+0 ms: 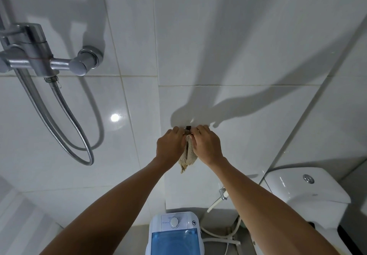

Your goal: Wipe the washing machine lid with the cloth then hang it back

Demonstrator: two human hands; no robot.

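A beige woven cloth (188, 157) hangs against the white tiled wall from a small dark hook (188, 128). My left hand (170, 144) and my right hand (206, 145) are both raised to the hook, with their fingers pinched on the top of the cloth, one on each side. The cloth's lower end dangles free between my wrists. Far below stands a small white washing machine (174, 233) with a translucent blue lid (173, 242) and a round knob on its panel.
A chrome shower mixer (39, 58) with a looping metal hose (79, 135) juts from the wall at left. A white toilet cistern (303, 187) stands at right. A wall tap (223, 193) and white hoses run down beside the machine.
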